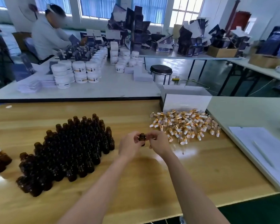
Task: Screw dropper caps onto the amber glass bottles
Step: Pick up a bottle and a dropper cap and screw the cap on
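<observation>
We are gripping an uncapped amber bottle (142, 138) in our left hand (129, 145) above the tabletop (152, 183). Our right hand (158, 142) is curling beside its neck, and we cannot tell what it holds. Next, we judge: seating one of the dropper caps (184, 126) squarely.

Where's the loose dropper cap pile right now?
Head view: the dropper cap pile lies on the wooden table, right of the right hand, before the white box.

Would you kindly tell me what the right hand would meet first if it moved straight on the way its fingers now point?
The amber bottle gripped by the left hand. The right hand points left towards the bottle's neck, with its fingertips at or very near it. Whether they touch is unclear from this view.
</observation>
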